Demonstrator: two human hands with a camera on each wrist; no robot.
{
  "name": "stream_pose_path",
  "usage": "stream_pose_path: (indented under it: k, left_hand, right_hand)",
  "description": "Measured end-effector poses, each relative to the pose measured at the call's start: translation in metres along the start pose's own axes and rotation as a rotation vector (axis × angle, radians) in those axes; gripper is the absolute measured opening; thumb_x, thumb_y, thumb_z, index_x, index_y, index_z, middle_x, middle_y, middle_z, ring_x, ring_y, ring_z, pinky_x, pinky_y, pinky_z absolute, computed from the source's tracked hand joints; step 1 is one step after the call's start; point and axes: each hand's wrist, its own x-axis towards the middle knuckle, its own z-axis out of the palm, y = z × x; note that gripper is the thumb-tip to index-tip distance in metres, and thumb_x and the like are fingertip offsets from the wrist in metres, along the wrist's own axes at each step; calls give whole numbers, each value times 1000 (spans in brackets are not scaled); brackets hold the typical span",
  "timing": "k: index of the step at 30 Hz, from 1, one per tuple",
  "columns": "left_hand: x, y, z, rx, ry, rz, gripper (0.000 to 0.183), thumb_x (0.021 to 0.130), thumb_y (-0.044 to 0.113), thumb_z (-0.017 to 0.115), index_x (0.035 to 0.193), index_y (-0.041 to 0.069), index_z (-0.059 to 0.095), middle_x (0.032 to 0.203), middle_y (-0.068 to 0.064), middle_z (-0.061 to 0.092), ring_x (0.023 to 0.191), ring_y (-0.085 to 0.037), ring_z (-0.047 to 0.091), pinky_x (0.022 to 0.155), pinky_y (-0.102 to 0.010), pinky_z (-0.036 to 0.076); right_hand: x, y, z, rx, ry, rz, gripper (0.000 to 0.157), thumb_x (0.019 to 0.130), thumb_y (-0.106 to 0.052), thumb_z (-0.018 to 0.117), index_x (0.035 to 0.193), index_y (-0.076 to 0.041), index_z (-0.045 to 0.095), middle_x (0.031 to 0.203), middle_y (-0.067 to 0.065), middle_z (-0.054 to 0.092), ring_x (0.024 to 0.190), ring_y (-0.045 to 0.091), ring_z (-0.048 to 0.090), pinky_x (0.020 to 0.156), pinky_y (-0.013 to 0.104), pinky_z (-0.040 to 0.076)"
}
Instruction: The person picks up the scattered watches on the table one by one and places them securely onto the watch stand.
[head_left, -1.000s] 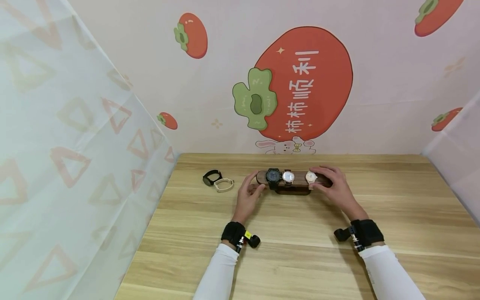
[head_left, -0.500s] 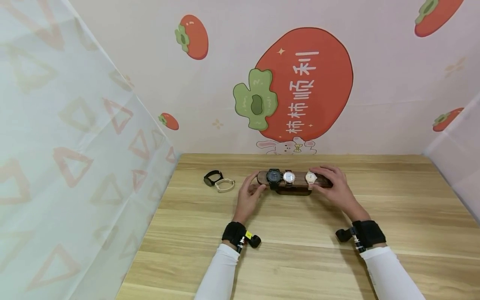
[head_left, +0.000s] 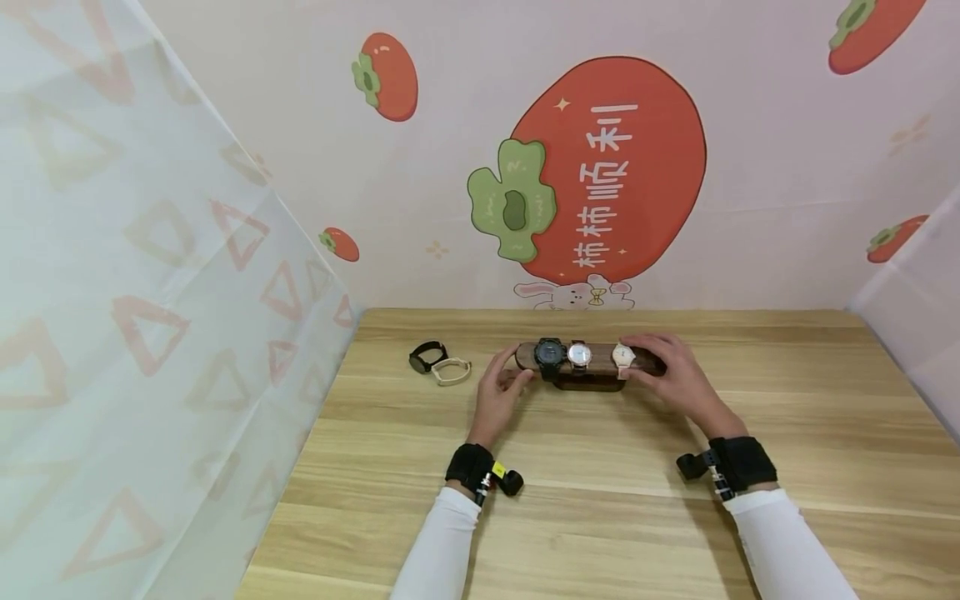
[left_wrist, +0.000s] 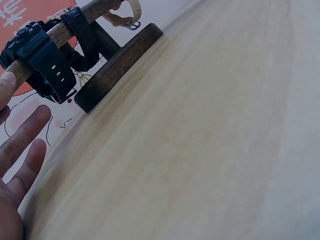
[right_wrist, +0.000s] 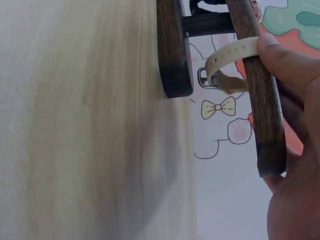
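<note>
A dark wooden watch stand (head_left: 602, 358) stands near the back of the table, its bar raised on a post above a flat base (left_wrist: 120, 67). On the bar, from left to right, sit a chunky black watch (head_left: 550, 356), a white-faced watch with a dark strap (head_left: 579, 355) and a cream watch (head_left: 622, 355). My left hand (head_left: 495, 400) holds the bar's left end between thumb and forefinger, its lower fingers spread away from the wood. My right hand (head_left: 678, 379) grips the bar at the cream watch, thumb (right_wrist: 275, 52) on its buckled strap (right_wrist: 232, 52) and fingers behind.
Left of the stand, a black watch (head_left: 427, 357) and a cream-banded watch (head_left: 452, 372) lie on the wooden table (head_left: 592, 517). A printed cloth backdrop (head_left: 765, 250) rises behind the table, with a white sheet (head_left: 172, 400) along the left side.
The right wrist has shifted slightly to the right while that hand keeps its grip. The left hand, the stand and the watches stay essentially in place.
</note>
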Motion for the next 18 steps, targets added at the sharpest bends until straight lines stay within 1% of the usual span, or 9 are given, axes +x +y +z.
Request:
stream_pose_path:
  k: [2,5,11,13,18]
  left_hand:
    - [0,-1,0,-4,5,3,58,105,18,69,159,9,50,155,-8,55,104,-28,74,75,-27,62]
    - [0,-1,1,-2,8,9,58,104,18,69,158,10,51,154,-8,56,103,-29,74,74,-26,61]
    - [0,-2,0,-2,2,16,57,105,21,69,159,15,51,154,-7,56,100,-38,74,73,-26,59]
    - [0,-3,0,-10,-1,17,57,105,21,69,159,15,51,154,-7,56,99,-40,73,73,-27,58]
    - [-1,-2,0,-21,-1,15,57,105,18,68,159,14,51,152,-8,57,97,-41,73,72,-28,57]
  right_hand:
    - [0,-1,-1,-13,-1,-8,53,88,-13,88,138,-9,70,138,24,65,130,49,51,107,73,38]
    - [0,-1,-1,-30,7,-28,53,87,-13,88,137,-11,71,137,24,65,129,50,51,107,74,35]
    - [2,3,1,-38,51,-97,54,82,-10,91,133,-10,74,132,23,68,126,48,54,107,71,37]
    - [3,5,3,-39,63,-120,55,80,-8,92,132,-9,74,131,22,68,126,48,55,108,69,38]
    - [4,5,4,-39,70,-135,55,80,-6,92,132,-7,74,130,22,69,125,48,55,108,69,38]
